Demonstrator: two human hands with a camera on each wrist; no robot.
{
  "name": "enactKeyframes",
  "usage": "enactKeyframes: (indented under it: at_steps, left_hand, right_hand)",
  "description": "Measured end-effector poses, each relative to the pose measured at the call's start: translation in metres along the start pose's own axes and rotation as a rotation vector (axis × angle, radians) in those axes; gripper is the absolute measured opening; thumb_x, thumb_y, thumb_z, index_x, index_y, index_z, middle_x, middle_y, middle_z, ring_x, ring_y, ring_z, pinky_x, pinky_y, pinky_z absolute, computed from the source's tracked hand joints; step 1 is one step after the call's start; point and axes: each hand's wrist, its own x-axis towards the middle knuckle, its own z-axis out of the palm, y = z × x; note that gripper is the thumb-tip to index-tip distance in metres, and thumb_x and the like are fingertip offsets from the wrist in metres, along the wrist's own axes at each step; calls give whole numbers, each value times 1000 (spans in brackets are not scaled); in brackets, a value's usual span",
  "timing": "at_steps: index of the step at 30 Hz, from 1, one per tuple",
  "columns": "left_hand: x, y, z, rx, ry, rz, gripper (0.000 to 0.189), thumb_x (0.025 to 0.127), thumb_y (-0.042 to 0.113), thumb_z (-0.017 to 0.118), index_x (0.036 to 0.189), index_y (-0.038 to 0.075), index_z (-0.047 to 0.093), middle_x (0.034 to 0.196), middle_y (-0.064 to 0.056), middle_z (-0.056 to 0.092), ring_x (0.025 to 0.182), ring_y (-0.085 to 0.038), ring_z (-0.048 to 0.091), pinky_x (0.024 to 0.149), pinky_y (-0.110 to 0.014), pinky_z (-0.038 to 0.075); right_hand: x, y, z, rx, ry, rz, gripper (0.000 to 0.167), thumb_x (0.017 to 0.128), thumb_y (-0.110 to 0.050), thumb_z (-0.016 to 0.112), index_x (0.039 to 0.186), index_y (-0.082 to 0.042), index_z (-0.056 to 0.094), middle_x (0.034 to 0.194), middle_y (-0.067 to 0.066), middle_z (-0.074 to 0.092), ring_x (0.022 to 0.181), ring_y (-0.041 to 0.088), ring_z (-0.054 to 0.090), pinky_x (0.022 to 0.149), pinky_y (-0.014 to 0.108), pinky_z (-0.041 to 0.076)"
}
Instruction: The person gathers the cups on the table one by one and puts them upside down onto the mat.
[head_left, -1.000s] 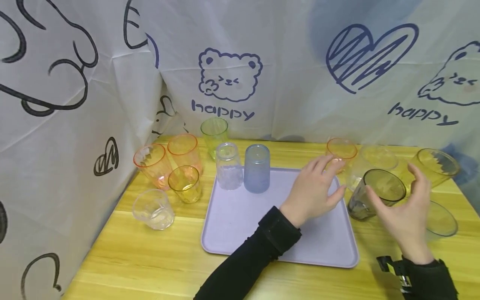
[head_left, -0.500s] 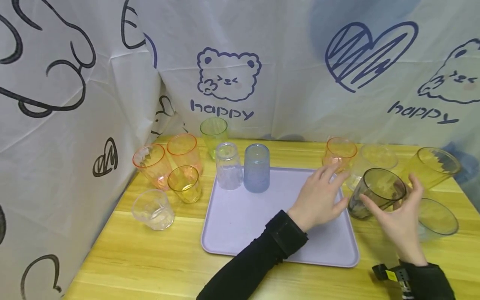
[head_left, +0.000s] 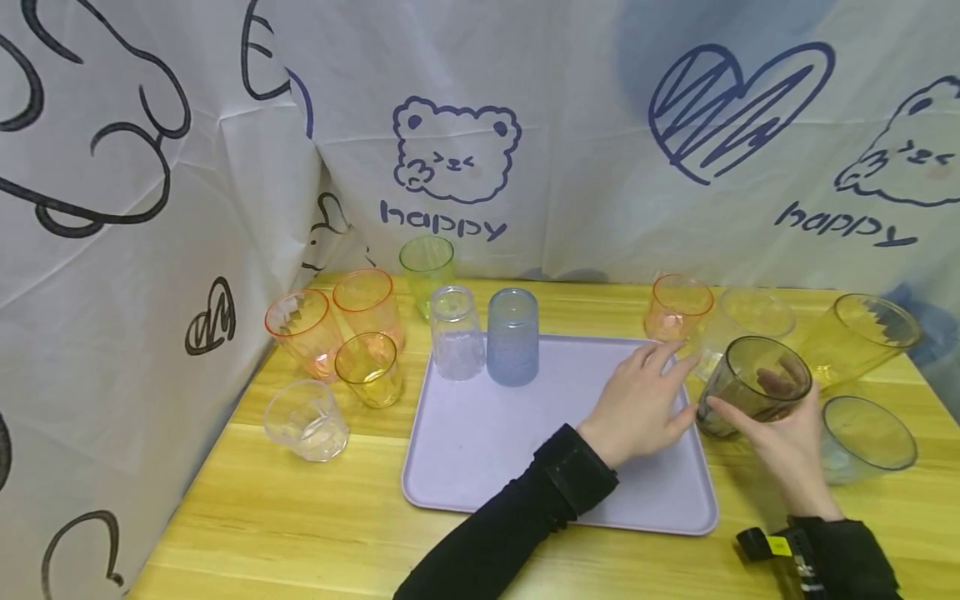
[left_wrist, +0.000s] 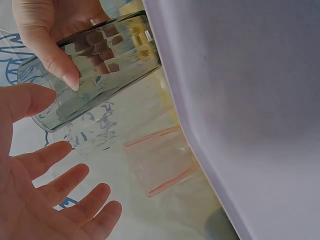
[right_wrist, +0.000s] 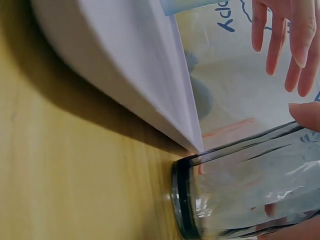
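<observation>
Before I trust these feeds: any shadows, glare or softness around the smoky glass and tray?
Right wrist: a dark shadow on the table beside the tray, pale glints on the smoky glass; left wrist: the tray looks soft, dimmer across its middle; head: brightly lit, with a bluish patch on the backdrop cloth.

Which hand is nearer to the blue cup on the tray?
The left hand. It is over the right part of the tray, right of the blue cup. The right hand is farther, beyond the tray's right edge, gripping the dark glass.
</observation>
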Motion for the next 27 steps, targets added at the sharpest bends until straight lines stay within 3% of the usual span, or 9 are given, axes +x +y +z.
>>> enactKeyframes:
  at_steps: [7,17,21,27]
  left_hand:
    - [-2,-2,2,-14,-23,-16,58,99,47,56,151,23,45,159,-3,42,143,-21,45,115,-32,44]
    - [-7,-13,0,-95,-16,-57,57,99,43,58,150,22,46,157,-1,44,141,-20,48,112,-32,47]
    - [-10,-20,-1,-155,47,-66,57,98,39,60,149,20,46,155,-2,47,139,-20,50,112,-33,47]
    - [-20,-35,-13,-281,217,-53,50,98,31,61,145,17,51,147,-3,54,136,-17,55,111,-27,48]
  right_hand:
    - [2,2,3,141,-18,-1,77,83,1,78,143,-24,37,120,-18,55,107,-6,51,84,5,40]
    - [-2,-3,-4,76,-30,-40,77,87,-2,75,146,-27,33,124,-20,52,109,-7,48,87,8,37]
    - [-4,-13,-2,160,-50,-61,77,86,1,75,147,-25,34,126,-17,54,107,-4,50,84,7,40]
    - [-8,-32,9,337,-85,-120,76,83,13,72,145,-19,41,124,-12,62,104,-1,58,79,8,47]
